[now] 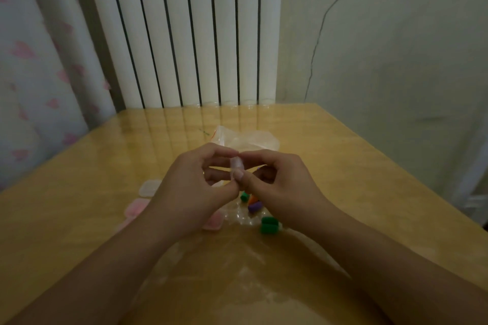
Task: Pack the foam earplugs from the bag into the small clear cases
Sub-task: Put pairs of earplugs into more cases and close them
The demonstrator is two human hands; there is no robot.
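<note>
A small clear case is held upright between both hands above the table. My left hand pinches it from the left and my right hand pinches it from the right. A purple earplug tip shows by my right fingers. Under the hands lies a clear bag with green, orange and purple earplugs. Two green earplugs lie at the right. A crumpled clear bag sits behind the hands.
A clear case and pink-filled cases lie on the yellow table left of and under my left hand. A white radiator stands behind the table, a heart-print curtain to the left.
</note>
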